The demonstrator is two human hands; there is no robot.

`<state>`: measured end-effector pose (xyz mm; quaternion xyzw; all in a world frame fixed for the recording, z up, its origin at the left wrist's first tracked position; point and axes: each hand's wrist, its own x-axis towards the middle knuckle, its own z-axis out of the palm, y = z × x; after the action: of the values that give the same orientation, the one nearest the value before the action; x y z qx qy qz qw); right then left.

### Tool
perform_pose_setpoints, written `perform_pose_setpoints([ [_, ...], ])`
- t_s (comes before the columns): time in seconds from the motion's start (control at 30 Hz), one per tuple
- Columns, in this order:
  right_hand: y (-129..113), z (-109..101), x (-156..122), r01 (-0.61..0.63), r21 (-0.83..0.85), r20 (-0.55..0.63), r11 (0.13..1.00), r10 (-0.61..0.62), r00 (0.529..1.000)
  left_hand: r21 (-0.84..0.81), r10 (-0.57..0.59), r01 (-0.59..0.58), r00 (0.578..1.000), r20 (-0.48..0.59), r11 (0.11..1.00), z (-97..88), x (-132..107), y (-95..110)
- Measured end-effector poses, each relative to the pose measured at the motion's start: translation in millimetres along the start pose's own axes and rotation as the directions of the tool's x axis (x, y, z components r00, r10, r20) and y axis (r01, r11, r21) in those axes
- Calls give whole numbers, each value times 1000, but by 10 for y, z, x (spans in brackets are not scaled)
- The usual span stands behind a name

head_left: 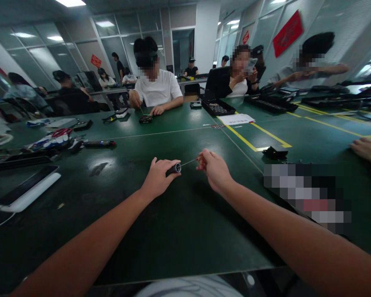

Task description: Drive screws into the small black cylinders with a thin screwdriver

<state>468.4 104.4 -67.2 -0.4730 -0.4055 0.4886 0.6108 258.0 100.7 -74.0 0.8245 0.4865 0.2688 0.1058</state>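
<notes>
My left hand (157, 177) is closed round a short black cylinder (172, 169), which has a pale ring at the end turned toward my right side. Across from it, my right hand (212, 166) pinches a thin screwdriver-like tool (190, 162) with a slim metal shaft and a bit of red at the fingers. The shaft points left, its tip at or close to the ringed end; whether it touches or goes inside I cannot tell. Both hands are held over the green table (179, 235). Most of the tool's handle is hidden by my right fingers.
Left lie a phone-like black slab (31, 185), a white bar (35, 193), a dark pen-shaped tool (99, 144) and a tool heap (54, 140). Right are a small black part (275, 153), a blurred-out object (306, 194) and another person's hand (369, 150). A co-worker (156, 84) sits opposite.
</notes>
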Motion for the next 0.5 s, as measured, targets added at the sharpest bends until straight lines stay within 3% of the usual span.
perform_pose_setpoints([
  [0.07,32,-30,57,-87,37,-52,996,89,995,25,1,-1,1000,21,1000,-6,24,-39],
  [0.17,71,-47,93,-37,2,-85,999,38,996,47,-28,25,998,63,999,-16,48,-68],
  [0.5,90,8,11,136,-136,16,981,-135,991,34,-29,27,998,51,999,24,8,-43],
])
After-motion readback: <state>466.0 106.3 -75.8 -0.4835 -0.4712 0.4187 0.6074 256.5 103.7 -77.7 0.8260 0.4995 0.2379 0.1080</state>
